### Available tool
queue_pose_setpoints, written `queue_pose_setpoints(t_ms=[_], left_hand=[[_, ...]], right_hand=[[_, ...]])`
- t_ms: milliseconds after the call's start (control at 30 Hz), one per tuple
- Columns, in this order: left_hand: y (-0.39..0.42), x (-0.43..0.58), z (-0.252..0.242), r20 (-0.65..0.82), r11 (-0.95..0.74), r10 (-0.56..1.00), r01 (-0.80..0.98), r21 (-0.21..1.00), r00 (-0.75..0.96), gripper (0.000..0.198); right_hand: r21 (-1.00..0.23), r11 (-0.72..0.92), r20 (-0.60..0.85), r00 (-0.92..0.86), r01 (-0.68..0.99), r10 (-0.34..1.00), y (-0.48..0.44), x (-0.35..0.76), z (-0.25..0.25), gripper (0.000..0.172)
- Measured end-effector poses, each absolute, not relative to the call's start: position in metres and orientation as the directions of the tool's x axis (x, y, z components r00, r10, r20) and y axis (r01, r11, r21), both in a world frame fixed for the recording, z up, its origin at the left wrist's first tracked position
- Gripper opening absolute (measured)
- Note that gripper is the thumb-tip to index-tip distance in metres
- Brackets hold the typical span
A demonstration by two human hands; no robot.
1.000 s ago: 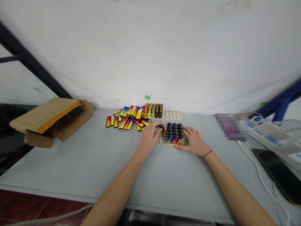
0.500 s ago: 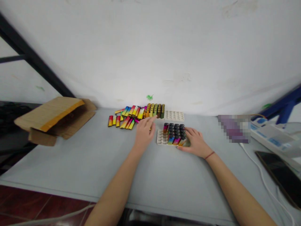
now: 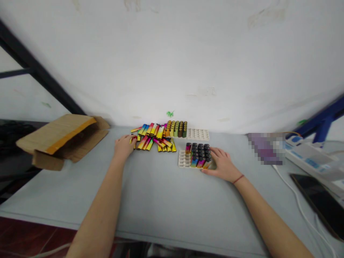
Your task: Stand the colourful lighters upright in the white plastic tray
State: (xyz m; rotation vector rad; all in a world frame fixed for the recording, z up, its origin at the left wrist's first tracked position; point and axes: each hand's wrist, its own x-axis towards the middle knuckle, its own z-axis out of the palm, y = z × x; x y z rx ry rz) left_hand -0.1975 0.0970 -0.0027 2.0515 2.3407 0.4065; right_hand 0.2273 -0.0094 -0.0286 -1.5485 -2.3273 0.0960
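My left hand (image 3: 124,146) reaches to the left end of a loose pile of shiny multicoloured lighters (image 3: 146,142). Its bent fingers close on a red-and-yellow lighter (image 3: 133,140) at the edge of the pile, partly hidden by the hand. Nearer the middle stands a white tray with round holes (image 3: 184,165). Black-topped lighters (image 3: 200,154) stand upright in most of it, with bare holes along the left side. My right hand (image 3: 223,165) is closed around the tray's right end, thumb at the front edge and fingers along the side.
Behind the tray, by the wall, stand rows of gold-topped pieces (image 3: 176,129) beside a second holed white tray (image 3: 198,134). An open cardboard box (image 3: 61,139) lies at the left. At the right are a power strip (image 3: 309,157), a white cable (image 3: 295,190) and a dark phone (image 3: 317,200).
My left hand has moved left, from beside the tray to the far left end of the lighter pile, uncovering the pile's right part. My right hand stays at the tray.
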Motion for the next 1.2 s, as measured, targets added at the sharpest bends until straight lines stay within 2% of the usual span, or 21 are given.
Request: queue_pose_setpoints(t_ms=[200,333,433,533,633,800,967,1067,1133,1200], left_hand=[[0.080,-0.197,-0.001,0.153,0.067,0.984,0.982,0.178,-0.095,0.037],[0.071,-0.193,-0.004,0.131,-0.006,0.991,0.962,0.273,-0.031,0.036],[0.067,-0.188,-0.007,0.188,-0.020,0.981,0.936,0.351,-0.050,0.039],[0.064,-0.187,-0.010,0.282,0.086,0.940,0.933,0.348,-0.192,0.043],[0.062,-0.194,-0.014,0.266,0.276,0.895,0.914,0.297,-0.357,0.048],[0.063,-0.205,-0.015,0.169,0.288,0.921,0.905,0.312,-0.351,0.048],[0.059,-0.195,-0.004,0.087,0.335,0.911,0.846,0.414,-0.403,0.043],[0.056,-0.183,0.003,0.216,0.332,0.853,0.814,0.476,-0.474,0.046],[0.055,-0.172,0.009,0.304,0.245,0.820,0.777,0.580,-0.485,0.044],[0.056,-0.156,0.016,0.247,0.145,0.836,0.631,0.762,-0.490,0.037]], right_hand=[[-0.234,0.398,0.234,-0.347,0.887,0.908,-0.009,0.227,-0.028,0.075],[-0.228,0.400,0.234,-0.349,0.888,0.908,-0.009,0.227,-0.028,0.075],[-0.224,0.399,0.234,-0.348,0.889,0.908,-0.009,0.227,-0.028,0.074],[-0.217,0.396,0.236,-0.346,0.892,0.908,-0.009,0.227,-0.027,0.074],[-0.215,0.395,0.231,-0.346,0.893,0.909,-0.009,0.227,-0.027,0.075],[-0.225,0.394,0.223,-0.347,0.891,0.911,-0.009,0.227,-0.027,0.076],[-0.222,0.392,0.222,-0.345,0.893,0.912,-0.010,0.227,-0.026,0.076],[-0.223,0.389,0.223,-0.342,0.894,0.913,-0.010,0.227,-0.027,0.076],[-0.222,0.388,0.220,-0.342,0.894,0.914,-0.009,0.227,-0.027,0.076],[-0.219,0.386,0.218,-0.341,0.896,0.915,-0.009,0.227,-0.027,0.076]])
